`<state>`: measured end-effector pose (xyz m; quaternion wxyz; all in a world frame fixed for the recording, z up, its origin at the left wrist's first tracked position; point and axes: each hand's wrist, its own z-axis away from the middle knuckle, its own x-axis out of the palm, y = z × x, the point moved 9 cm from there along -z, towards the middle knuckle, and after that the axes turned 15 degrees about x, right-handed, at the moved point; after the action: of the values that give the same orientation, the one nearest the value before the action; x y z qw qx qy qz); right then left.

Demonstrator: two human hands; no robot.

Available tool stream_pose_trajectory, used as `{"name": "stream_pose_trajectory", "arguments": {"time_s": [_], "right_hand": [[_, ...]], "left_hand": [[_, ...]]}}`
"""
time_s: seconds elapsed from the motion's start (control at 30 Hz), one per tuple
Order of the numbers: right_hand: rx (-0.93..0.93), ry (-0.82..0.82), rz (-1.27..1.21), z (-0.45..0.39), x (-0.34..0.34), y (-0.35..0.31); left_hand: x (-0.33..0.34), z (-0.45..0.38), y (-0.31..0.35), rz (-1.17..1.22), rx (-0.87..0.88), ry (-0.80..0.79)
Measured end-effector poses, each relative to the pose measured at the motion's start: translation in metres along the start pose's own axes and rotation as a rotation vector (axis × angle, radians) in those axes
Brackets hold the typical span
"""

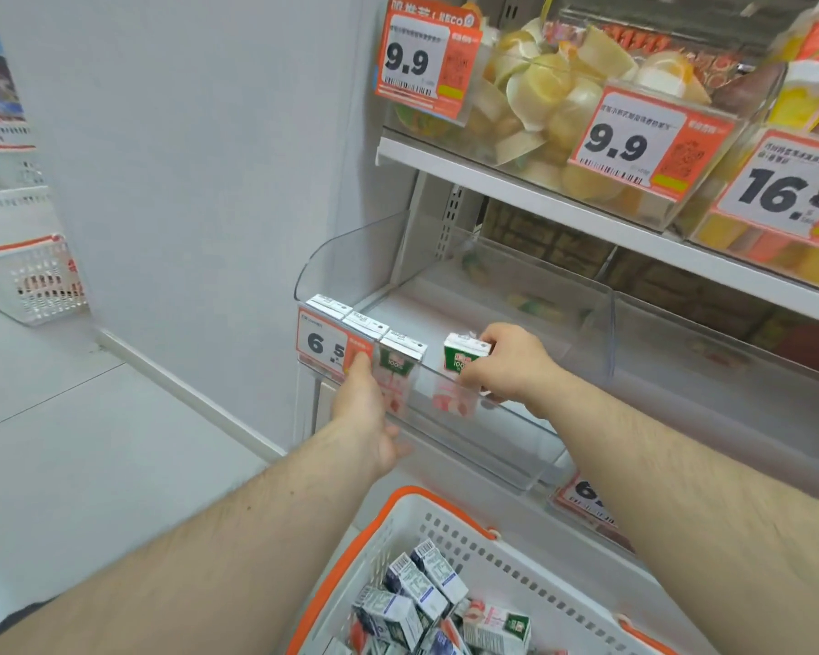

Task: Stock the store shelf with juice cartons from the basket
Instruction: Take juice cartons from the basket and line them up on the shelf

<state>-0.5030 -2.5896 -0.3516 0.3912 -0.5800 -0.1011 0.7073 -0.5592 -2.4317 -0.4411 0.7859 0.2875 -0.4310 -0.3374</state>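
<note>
We see the right hand (509, 364) gripping a juice carton (464, 354) from its right side, fingers curled round it, holding it upright inside the clear bin (492, 446) on the lower shelf (682, 371), just behind the bin's transparent front wall. To the left of that carton, with a gap between, three more cartons (367, 326) stand in a row at the bin's near-left corner. The left hand (365, 408) reaches toward that row from outside the front wall: its fingers are extended and lie against the front of the bin, just beside the 6.5 price tag (325, 345); they hold nothing. Whether they press the wall or merely touch it, we cannot tell.

Near us, at the bottom of the view, the white basket (507, 555) with an orange rim holds a loose pile of cartons (426, 593), lying on their sides and at angles.

On the upper shelf (516, 182), far right, clear bins hold yellow fruit cups (554, 87) behind 9.9 tags (627, 141). Far left, another white basket (29, 276) sits on the floor.
</note>
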Motion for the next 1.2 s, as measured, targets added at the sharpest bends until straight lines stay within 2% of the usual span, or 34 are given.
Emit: {"name": "stream_pose_trajectory", "arguments": {"time_s": [0.17, 0.37, 0.47, 0.73, 0.83, 0.97, 1.07, 1.13, 1.2], "right_hand": [[0.084, -0.195, -0.123, -0.011, 0.025, 0.011], [0.129, -0.429, -0.260, -0.002, 0.046, 0.011], [0.158, -0.458, -0.365, -0.006, 0.046, 0.012], [0.204, -0.492, -0.349, -0.011, 0.049, 0.016], [0.201, -0.515, -0.228, -0.004, 0.047, 0.016], [0.134, -0.431, 0.048, 0.011, 0.039, 0.007], [0.051, -0.269, 0.320, 0.021, 0.028, -0.002], [-0.029, -0.072, 0.479, 0.027, 0.014, -0.007], [-0.196, 0.234, 0.584, 0.042, -0.003, -0.014]], "left_hand": [[0.013, -0.008, -0.017, 0.078, -0.031, -0.083], [0.016, -0.017, -0.024, 0.093, 0.052, -0.078], [0.014, -0.020, -0.027, 0.077, 0.064, -0.078], [0.009, -0.022, -0.036, 0.043, 0.095, -0.056], [0.008, -0.022, -0.035, 0.044, 0.097, -0.046], [0.005, -0.015, -0.040, -0.007, 0.103, -0.054], [0.008, -0.004, -0.042, -0.200, 0.174, -0.093], [0.012, 0.005, -0.044, -0.308, 0.230, -0.138], [0.014, 0.012, -0.053, -0.403, 0.238, -0.182]]}}
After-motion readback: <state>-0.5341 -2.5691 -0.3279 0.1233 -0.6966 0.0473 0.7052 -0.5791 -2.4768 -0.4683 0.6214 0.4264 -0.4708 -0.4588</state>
